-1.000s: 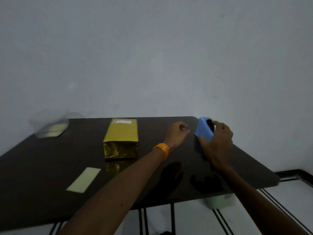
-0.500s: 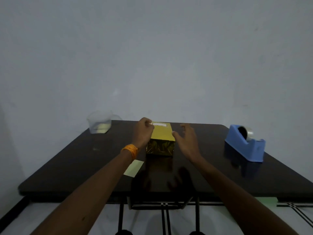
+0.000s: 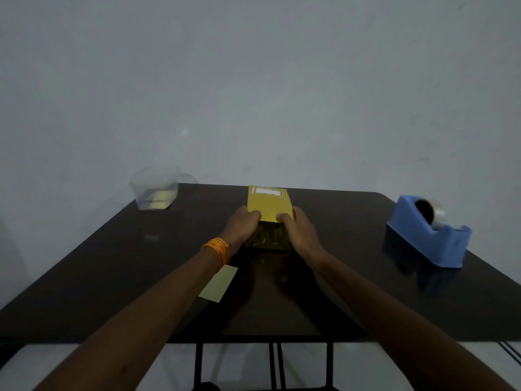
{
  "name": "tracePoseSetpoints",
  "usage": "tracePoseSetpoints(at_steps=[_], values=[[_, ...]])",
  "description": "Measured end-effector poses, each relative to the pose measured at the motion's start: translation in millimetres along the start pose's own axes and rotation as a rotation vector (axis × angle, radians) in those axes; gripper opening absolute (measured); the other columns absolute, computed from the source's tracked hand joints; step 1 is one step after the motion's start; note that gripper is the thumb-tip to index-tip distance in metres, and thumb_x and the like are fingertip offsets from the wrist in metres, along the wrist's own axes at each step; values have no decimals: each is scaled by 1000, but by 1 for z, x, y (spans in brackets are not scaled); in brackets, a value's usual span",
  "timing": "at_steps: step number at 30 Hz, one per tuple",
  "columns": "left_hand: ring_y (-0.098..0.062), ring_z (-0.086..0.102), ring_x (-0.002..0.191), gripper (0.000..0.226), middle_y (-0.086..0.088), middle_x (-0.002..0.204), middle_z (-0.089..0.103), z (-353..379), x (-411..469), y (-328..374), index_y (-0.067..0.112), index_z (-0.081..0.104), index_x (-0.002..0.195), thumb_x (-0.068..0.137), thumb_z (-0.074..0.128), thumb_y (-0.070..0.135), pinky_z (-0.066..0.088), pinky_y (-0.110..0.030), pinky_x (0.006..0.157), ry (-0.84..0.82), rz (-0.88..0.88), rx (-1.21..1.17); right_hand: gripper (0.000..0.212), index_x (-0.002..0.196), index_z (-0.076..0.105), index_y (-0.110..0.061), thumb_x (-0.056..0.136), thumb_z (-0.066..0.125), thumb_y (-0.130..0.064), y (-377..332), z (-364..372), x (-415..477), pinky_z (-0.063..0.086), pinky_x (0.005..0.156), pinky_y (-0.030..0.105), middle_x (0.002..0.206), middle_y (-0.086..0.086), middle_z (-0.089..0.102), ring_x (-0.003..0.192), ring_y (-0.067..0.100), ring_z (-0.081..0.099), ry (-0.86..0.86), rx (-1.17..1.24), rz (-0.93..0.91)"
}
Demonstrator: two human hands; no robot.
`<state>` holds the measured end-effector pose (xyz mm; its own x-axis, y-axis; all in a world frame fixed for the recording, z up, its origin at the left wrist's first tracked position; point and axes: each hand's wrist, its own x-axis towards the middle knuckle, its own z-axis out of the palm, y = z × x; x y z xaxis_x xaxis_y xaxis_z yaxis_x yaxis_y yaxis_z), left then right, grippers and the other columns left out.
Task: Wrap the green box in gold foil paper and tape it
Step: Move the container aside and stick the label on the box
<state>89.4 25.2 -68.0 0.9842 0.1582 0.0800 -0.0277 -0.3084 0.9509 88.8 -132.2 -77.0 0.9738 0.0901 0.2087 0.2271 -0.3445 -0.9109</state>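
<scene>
Back from the tape dispenser (image 3: 428, 238), we are clasping the box (image 3: 269, 203) with left grip (image 3: 243, 226) and right grip (image 3: 299, 230), probably sealing the end between them

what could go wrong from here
The left hand and right hand grip the gold-wrapped box at its crinkled near end; hard pressing could tear or crease the foil. The tape dispenser sits off to the right, apart from both hands, so releasing to reach it may let the fold spring open.
</scene>
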Motion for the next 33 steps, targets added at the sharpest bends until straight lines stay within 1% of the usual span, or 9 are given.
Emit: tracePoseSetpoints(at_steps=[2, 4, 8, 15, 20, 23, 28, 31, 33], values=[[-25, 64, 94, 29, -11, 105, 66, 4, 16, -2, 9, 61, 110, 93, 47, 28, 53, -40, 76, 35, 1, 16, 37, 130, 50, -19, 99, 49, -40, 5, 3, 18, 43, 69, 25, 118, 0, 61, 96, 6, 57, 11, -1, -12], [-22, 61, 90, 28, -10, 104, 63, 6, 35, -5, 8, 59, 111, 95, 46, 27, 46, -32, 63, 73, 2, 26, 37, 130, 50, -19, 99, 49, -38, 7, 6, 37, 42, 69, 24, 118, 0, 60, 96, 7, 57, 4, 2, -25], [-15, 56, 82, 25, -7, 100, 58, 11, 81, -12, 6, 56, 110, 98, 44, 25, 36, -28, 57, 139, 17, 6, 36, 130, 50, -20, 99, 49, -37, 20, 17, 86, 42, 69, 23, 118, -2, 61, 96, 6, 58, 16, 20, -38], [-8, 54, 85, 24, 0, 103, 58, 12, 125, -19, 12, 55, 118, 102, 42, 25, 39, -25, 62, 136, -14, -41, 34, 132, 49, -23, 99, 51, -32, 31, 32, 135, 50, 83, 31, 118, -2, 61, 104, 15, 60, 19, 65, -9], [-17, 59, 105, 36, -1, 122, 61, -5, 141, -12, 16, 52, 134, 100, 50, 27, 48, -29, 81, 73, -96, -40, 47, 146, 34, -27, 102, 50, -30, 16, 29, 152, 41, 75, 15, 122, -9, 52, 105, 9, 54, -104, 95, 93], [-16, 54, 109, 41, 1, 122, 56, -11, 146, 1, 14, 47, 139, 99, 52, 25, 44, -29, 87, 102, -134, 28, 54, 152, 26, -26, 103, 49, -29, 5, 28, 162, 38, 76, 11, 125, -11, 47, 111, 9, 50, -172, 65, 161], [-22, 54, 119, 43, -6, 132, 57, -13, 150, 17, 15, 44, 142, 100, 52, 21, 44, -30, 93, 78, -198, 19, 64, 156, 15, -25, 103, 49, -31, -14, 23, 175, 35, 100, 28, 148, -4, 40, 132, 14, 42, -280, 17, 266], [-23, 55, 118, 45, -8, 131, 57, -18, 153, 26, 15, 44, 142, 99, 54, 17, 45, -25, 82, 76, -253, -13, 76, 158, 1, -24, 102, 50, -35, -21, 23, 181, 32, 115, 42, 160, 1, 27, 142, 23, 34, -315, -8, 353], [-22, 54, 118, 48, -8, 133, 56, -21, 156, 27, 15, 42, 144, 98, 55, 17, 45, -24, 80, 53, -288, -7, 80, 158, -2, -28, 100, 52, -40, -20, 26, 181, 33, 116, 52, 162, 2, 23, 144, 27, 32, -320, -21, 387]])
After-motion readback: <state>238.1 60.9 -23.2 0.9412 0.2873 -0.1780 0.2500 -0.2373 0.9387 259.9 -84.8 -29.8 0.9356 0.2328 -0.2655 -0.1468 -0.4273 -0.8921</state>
